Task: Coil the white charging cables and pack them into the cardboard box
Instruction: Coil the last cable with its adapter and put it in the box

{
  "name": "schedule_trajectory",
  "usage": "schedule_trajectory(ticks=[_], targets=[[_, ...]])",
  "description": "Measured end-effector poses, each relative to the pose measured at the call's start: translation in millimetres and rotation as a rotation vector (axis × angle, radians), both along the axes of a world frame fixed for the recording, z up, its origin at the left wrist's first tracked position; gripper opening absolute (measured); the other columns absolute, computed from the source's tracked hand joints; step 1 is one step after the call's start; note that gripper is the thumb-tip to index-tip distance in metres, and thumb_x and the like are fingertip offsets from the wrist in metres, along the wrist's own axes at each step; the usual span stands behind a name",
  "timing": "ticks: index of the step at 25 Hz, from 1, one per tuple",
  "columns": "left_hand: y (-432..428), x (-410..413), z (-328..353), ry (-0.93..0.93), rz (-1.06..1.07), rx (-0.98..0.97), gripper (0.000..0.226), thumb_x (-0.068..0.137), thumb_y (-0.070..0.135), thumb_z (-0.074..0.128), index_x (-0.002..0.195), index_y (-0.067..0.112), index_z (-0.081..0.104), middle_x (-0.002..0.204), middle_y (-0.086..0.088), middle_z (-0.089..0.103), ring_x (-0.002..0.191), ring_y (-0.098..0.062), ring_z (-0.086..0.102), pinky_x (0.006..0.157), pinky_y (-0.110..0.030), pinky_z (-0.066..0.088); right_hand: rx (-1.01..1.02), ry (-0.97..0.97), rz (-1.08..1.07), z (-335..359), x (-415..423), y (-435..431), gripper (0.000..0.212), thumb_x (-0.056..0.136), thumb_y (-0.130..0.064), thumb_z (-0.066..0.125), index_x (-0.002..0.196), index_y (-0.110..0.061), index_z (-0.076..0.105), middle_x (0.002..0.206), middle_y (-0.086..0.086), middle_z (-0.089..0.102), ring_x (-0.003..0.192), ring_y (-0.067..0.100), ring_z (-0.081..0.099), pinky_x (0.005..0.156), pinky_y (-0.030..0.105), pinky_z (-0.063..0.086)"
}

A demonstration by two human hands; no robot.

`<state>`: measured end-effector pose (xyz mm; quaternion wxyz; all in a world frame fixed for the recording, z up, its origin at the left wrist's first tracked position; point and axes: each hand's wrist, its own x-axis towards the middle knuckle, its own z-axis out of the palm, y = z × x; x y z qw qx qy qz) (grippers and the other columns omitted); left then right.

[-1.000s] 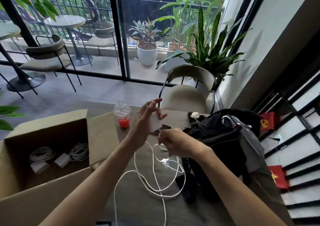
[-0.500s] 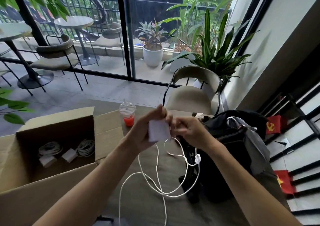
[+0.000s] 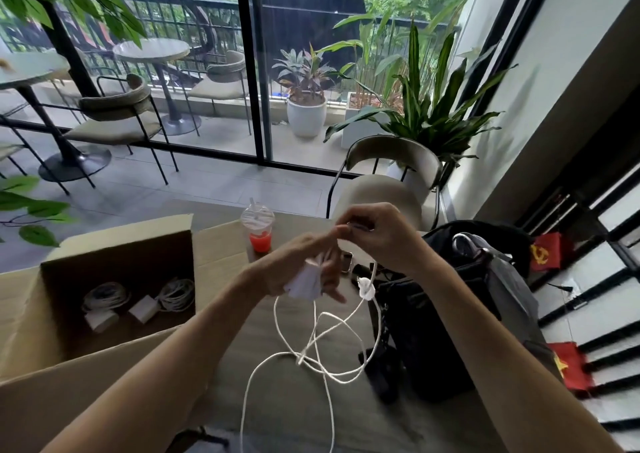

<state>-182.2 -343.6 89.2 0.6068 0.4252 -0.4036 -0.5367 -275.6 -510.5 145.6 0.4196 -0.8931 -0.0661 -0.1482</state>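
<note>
My left hand (image 3: 304, 265) grips a white charger brick (image 3: 306, 282) above the table. A white charging cable (image 3: 322, 352) hangs from it in loose loops down to the tabletop. My right hand (image 3: 377, 234), raised just right of the left, pinches a strand of that cable near the left fingertips. The cable's plug end (image 3: 366, 288) dangles below the right hand. At the left stands an open cardboard box (image 3: 104, 244), and inside it lie two coiled white cables (image 3: 175, 295) with their adapters (image 3: 143, 308).
A plastic cup with red drink (image 3: 259, 230) stands behind the hands, beside the box flap. A black bag (image 3: 450, 300) fills the table's right side. A phone (image 3: 346, 262) lies behind the hands. A chair (image 3: 388, 189) stands beyond the table.
Both hands have risen and come together. The right hand moved up from the table to the cable near the left fingertips, lifting the plug end and drawing the loops upward.
</note>
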Motion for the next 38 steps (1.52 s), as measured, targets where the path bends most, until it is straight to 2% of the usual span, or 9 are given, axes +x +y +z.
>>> schedule_trajectory(ticks=[5, 8, 10, 15, 19, 24, 28, 32, 38], targets=[[-7, -4, 11, 0.366, 0.363, -0.213, 0.026, 0.093, 0.033, 0.063, 0.078, 0.014, 0.068, 0.079, -0.002, 0.068, 0.082, -0.019, 0.069, 0.088, -0.048, 0.053, 0.025, 0.332, -0.031, -36, -7, 35, 0.034, 0.09, -0.011, 0.051, 0.068, -0.033, 0.063, 0.057, -0.012, 0.056, 0.052, 0.006, 0.049, 0.053, 0.029, 0.042], [0, 13, 9, -0.701, 0.885, -0.037, 0.061, 0.09, 0.061, 0.055, 0.061, 0.009, 0.068, 0.064, -0.003, 0.068, 0.062, -0.017, 0.068, 0.064, -0.038, 0.055, -0.204, 0.387, 0.098, -45, -21, 50, 0.019, 0.097, -0.023, 0.053, 0.088, -0.026, 0.069, 0.058, -0.019, 0.059, 0.049, -0.002, 0.052, 0.052, 0.017, 0.042], [13, 21, 2, -1.041, 0.705, 0.154, 0.081, 0.086, 0.079, 0.036, 0.053, 0.01, 0.062, 0.055, -0.005, 0.063, 0.051, -0.017, 0.06, 0.055, -0.036, 0.048, -0.194, 0.218, 0.11, -31, -21, 49, 0.013, 0.096, -0.027, 0.061, 0.094, -0.022, 0.073, 0.064, -0.022, 0.062, 0.057, -0.003, 0.056, 0.056, 0.014, 0.04], [39, 11, 2, 0.417, -0.12, 0.042, 0.064, 0.091, 0.063, 0.052, 0.064, 0.006, 0.047, 0.061, -0.016, 0.046, 0.059, -0.026, 0.054, 0.072, -0.043, 0.054, 0.039, 0.008, -0.044, -8, -13, 36, 0.017, 0.094, -0.017, 0.068, 0.079, -0.01, 0.069, 0.067, -0.007, 0.068, 0.059, -0.001, 0.061, 0.059, 0.011, 0.046], [37, 6, 25, 0.691, -0.036, -0.299, 0.038, 0.094, 0.035, 0.06, 0.069, 0.01, 0.047, 0.065, -0.005, 0.041, 0.056, -0.019, 0.045, 0.073, -0.038, 0.051, -0.069, 0.172, -0.042, -28, -13, 63, 0.026, 0.098, -0.008, 0.053, 0.078, -0.021, 0.063, 0.068, -0.015, 0.062, 0.065, 0.005, 0.056, 0.067, 0.022, 0.043], [32, 16, 14, -0.244, 0.655, -0.071, 0.066, 0.082, 0.059, 0.066, 0.126, 0.009, 0.063, 0.125, -0.006, 0.068, 0.067, -0.015, 0.067, 0.078, -0.04, 0.06, -0.331, 0.502, 0.095, -35, -13, 67, 0.01, 0.096, -0.022, 0.055, 0.102, -0.016, 0.061, 0.094, 0.004, 0.065, 0.085, 0.022, 0.061, 0.073, 0.031, 0.049], [30, 16, -7, -1.405, 0.713, 0.114, 0.044, 0.097, 0.041, 0.053, 0.082, 0.003, 0.069, 0.112, -0.014, 0.073, 0.091, -0.026, 0.073, 0.072, -0.036, 0.058, -0.466, 0.448, 0.102, -25, -15, 60, 0.012, 0.091, -0.019, 0.053, 0.093, -0.018, 0.065, 0.093, 0.003, 0.069, 0.086, 0.026, 0.062, 0.073, 0.036, 0.051], [42, 16, 0, -0.851, 0.384, 0.277, 0.058, 0.095, 0.059, 0.046, 0.077, 0.012, 0.072, 0.066, -0.009, 0.067, 0.057, -0.02, 0.067, 0.05, -0.039, 0.051, -0.507, 0.213, -0.023, -17, -9, 36, 0.012, 0.094, -0.026, 0.062, 0.096, -0.027, 0.074, 0.093, -0.007, 0.075, 0.093, 0.02, 0.06, 0.084, 0.04, 0.05], [50, 13, 6, -0.4, 0.199, 0.193, 0.027, 0.093, 0.025, 0.065, 0.078, 0.003, 0.064, 0.067, -0.009, 0.065, 0.058, -0.02, 0.063, 0.061, -0.03, 0.055, -0.338, 0.066, 0.041, -30, -8, 13, 0.006, 0.09, -0.009, 0.071, 0.094, -0.008, 0.076, 0.098, 0.005, 0.071, 0.095, 0.022, 0.063, 0.087, 0.039, 0.05]])
